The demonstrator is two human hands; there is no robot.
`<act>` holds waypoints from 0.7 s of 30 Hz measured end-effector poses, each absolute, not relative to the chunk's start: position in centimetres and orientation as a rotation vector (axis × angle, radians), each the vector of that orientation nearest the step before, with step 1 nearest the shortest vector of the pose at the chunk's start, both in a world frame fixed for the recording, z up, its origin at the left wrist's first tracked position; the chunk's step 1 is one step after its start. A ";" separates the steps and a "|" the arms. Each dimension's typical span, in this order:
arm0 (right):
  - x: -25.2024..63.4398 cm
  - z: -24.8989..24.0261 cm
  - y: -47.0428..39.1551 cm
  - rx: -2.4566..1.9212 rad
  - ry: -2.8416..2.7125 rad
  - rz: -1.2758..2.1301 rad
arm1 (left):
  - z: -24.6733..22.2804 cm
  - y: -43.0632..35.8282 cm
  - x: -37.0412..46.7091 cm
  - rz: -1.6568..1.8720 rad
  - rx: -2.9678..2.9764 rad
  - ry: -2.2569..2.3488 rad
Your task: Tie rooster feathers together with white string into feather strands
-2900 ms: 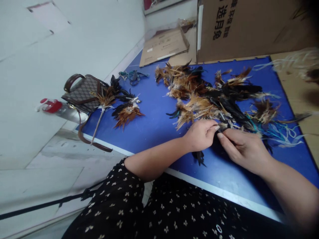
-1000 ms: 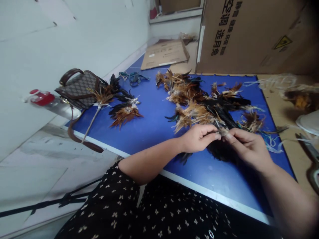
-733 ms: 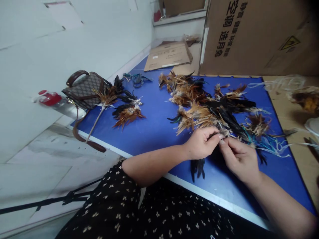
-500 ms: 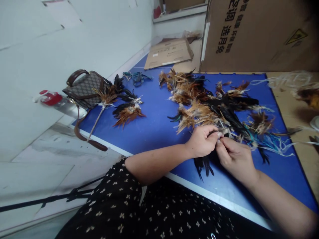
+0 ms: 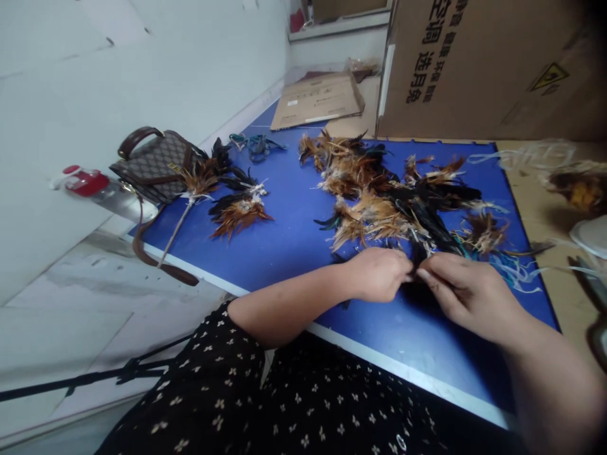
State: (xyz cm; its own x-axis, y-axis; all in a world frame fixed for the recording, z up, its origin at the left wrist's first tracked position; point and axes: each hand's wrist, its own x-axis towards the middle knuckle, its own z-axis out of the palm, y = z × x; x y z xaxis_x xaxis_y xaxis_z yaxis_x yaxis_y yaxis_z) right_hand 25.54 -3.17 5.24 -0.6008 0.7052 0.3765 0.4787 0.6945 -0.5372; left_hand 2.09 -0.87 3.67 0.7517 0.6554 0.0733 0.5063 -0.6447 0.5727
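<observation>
My left hand (image 5: 382, 275) is closed, knuckles up, just above the near side of the blue tabletop (image 5: 289, 253). Dark feather tips poke out beside and beneath it. Close by, my right hand (image 5: 467, 294) is pinched, thumb against fingers. Between the two hands shows a bunch of black feathers (image 5: 418, 251); the fingers partly cover it, and its bound end is hidden. Right behind the hands lies a large heap of brown and black feather bunches (image 5: 365, 196). Teal and white ribbon strands (image 5: 515, 268) spread to the right of it.
Two smaller feather bunches (image 5: 241, 213) lie at the left, near a patterned handbag (image 5: 154, 161) and a red-capped bottle (image 5: 102, 193). A large cardboard box (image 5: 474, 76) stands behind. Scissors (image 5: 592, 297) and a white cup (image 5: 590, 235) are at the right edge.
My left hand has turned over so its knuckles face up, and the black feathers that hung below the hands have shifted. My right hand has drawn slightly away, still pinched.
</observation>
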 end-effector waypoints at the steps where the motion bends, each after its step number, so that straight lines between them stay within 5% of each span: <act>1: 25.8 5.3 -3.0 -0.924 -2.284 0.610 | 3.7 -1.1 2.2 0.387 2.393 0.745; 6: 25.4 4.9 -2.6 -1.106 -1.943 0.977 | 3.0 -0.9 2.5 0.821 1.856 0.566; 13: 23.0 2.8 -3.2 -1.144 -1.685 0.824 | 2.5 -0.7 2.6 0.840 0.993 0.561; 21: 23.4 2.6 -3.8 -1.047 -1.789 0.591 | 2.3 -0.3 2.5 0.850 0.770 0.503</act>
State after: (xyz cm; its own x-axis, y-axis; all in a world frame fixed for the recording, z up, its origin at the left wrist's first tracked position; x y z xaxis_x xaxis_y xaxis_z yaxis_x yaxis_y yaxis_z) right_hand 23.43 -3.75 2.61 -0.1859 0.8542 0.4855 0.3966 0.5173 -0.7583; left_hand 2.47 -0.26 2.32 0.5725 0.8144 -0.0945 -0.4751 0.4234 0.7714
